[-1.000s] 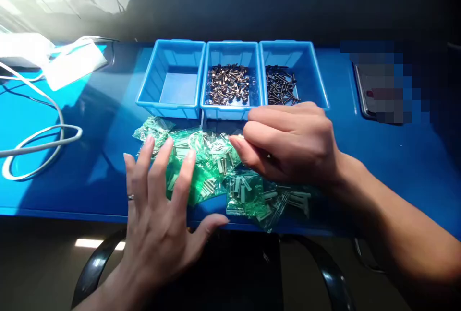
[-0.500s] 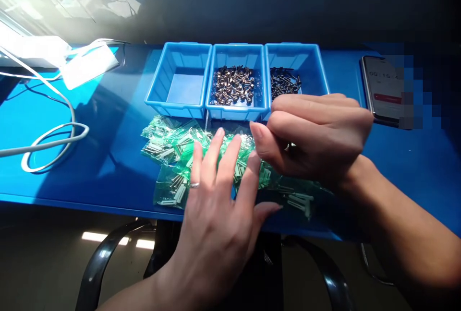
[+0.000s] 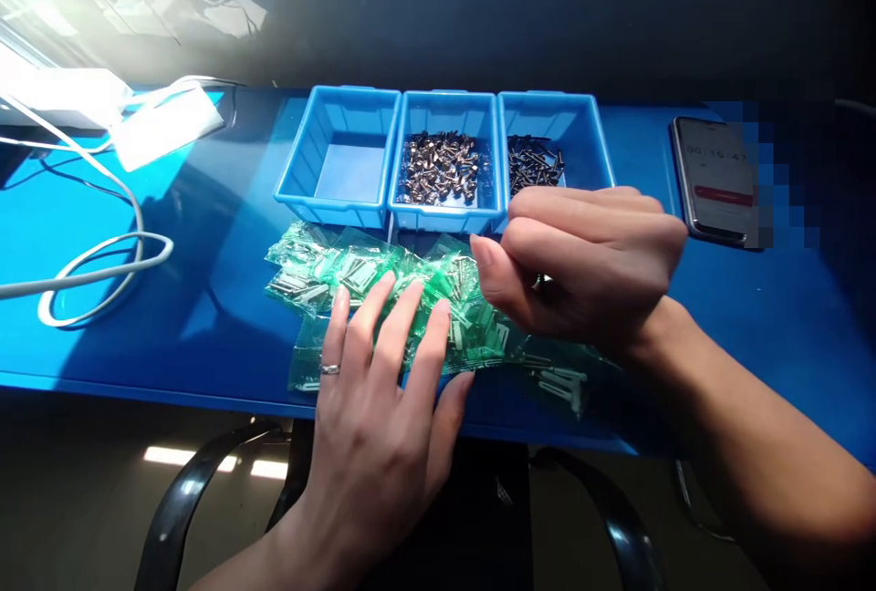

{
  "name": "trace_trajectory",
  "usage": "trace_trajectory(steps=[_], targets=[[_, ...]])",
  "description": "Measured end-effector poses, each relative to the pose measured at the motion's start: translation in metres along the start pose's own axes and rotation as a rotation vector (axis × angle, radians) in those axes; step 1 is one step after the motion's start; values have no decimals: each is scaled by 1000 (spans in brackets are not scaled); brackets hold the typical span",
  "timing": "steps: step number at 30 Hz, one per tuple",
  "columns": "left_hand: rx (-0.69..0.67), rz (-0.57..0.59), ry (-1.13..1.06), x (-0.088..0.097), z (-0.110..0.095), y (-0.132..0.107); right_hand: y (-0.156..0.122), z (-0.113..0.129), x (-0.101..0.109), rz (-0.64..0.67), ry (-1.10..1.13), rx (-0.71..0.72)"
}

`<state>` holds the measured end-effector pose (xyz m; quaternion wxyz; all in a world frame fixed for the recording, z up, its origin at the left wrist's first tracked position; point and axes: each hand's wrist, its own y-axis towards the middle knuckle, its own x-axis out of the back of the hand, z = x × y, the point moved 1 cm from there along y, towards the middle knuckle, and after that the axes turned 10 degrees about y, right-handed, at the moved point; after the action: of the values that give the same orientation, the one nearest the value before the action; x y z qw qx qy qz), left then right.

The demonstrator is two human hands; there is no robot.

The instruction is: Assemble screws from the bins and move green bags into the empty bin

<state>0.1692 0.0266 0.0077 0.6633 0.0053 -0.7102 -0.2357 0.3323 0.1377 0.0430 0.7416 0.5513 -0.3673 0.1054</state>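
"Farther left and nearer than half a second ago, the left hand now lies over the green bags, fingers apart."

"And the right hand?"

"Fingers curled together near the right tray, around a small shiny piece mostly hidden; I can't tell what."

"How many things?"

"Two hands, three blue trays on the far side, one phone at right, its edge pixelated. Overlapping bags, partly covered by the left hand, defy counting."

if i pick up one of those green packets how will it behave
The green packets look thin and creased, so probably floppy. Their glossy surface suggests they could slip. Pale pieces lying at angles inside may shift and bunch.
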Motion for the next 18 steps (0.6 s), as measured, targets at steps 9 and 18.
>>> trace_trajectory(steps=[9,18], targets=[[-29,72,-20,0,7,11,0,3,-4,4,33,0],[-80,95,-14,-2,15,0,-2,2,-8,13,52,-5]])
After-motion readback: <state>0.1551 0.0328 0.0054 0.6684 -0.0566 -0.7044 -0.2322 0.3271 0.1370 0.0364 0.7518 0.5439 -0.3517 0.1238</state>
